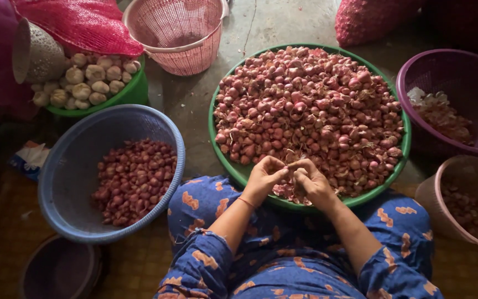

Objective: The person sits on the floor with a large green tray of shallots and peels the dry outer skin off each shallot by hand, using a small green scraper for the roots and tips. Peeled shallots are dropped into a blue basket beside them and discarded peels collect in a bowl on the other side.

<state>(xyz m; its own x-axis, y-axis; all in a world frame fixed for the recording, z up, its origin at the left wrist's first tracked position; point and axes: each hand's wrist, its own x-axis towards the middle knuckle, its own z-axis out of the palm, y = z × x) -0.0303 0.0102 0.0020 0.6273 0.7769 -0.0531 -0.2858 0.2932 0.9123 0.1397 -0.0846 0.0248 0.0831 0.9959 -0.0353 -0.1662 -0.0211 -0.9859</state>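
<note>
Pinching together at the near rim of the green tray (223, 148), the left hand (263, 177) and right hand (312, 182) are seen closed, fingertips meeting on a small shallot (292, 166) whose long axis cannot be told. Heaped shallots (311, 105) fill the tray right up to its edge. Little open floor is left, with the blue basket (62, 166) just left and the pale basket (443, 191) near right.

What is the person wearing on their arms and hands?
Both hands, left and right, are bare, with no gloves. A thin orange-red string bracelet circles the left wrist. Blue fabric sleeves with orange patches are pushed up near the elbows.
</note>
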